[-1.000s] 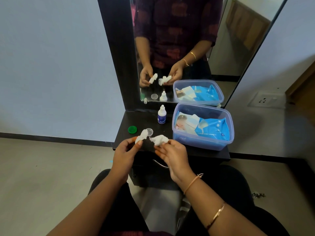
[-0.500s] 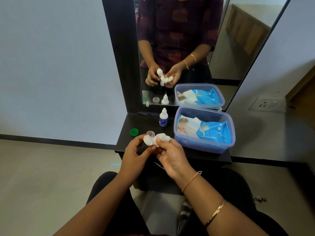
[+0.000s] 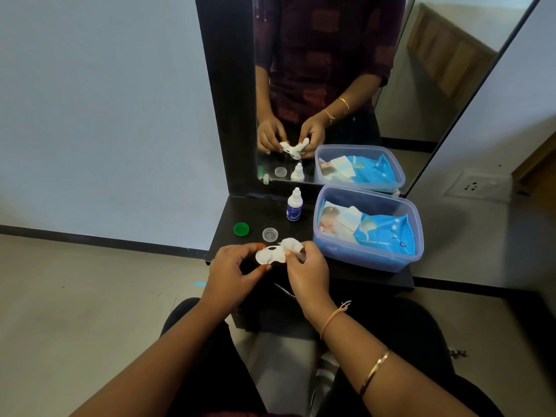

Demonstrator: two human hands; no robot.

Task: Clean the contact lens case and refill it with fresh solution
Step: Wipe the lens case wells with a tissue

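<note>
My left hand (image 3: 231,272) grips the white contact lens case (image 3: 268,256) by its left end, just above the front edge of the black shelf (image 3: 258,213). My right hand (image 3: 307,270) pinches a crumpled white tissue (image 3: 291,245) against the case's right well. A green cap (image 3: 241,229) and a clear cap (image 3: 270,235) lie loose on the shelf behind the hands. The small white solution bottle (image 3: 294,204) with a blue label stands upright near the mirror.
A clear plastic tub (image 3: 368,260) holding a blue wipes pack (image 3: 383,234) fills the shelf's right side. The mirror (image 3: 331,70) rises behind the shelf and reflects the hands and objects. A wall socket (image 3: 475,186) is at right; bare floor lies to the left.
The hands, apart a second ago, came together. The tissue now presses onto the case, which has turned flat toward me.
</note>
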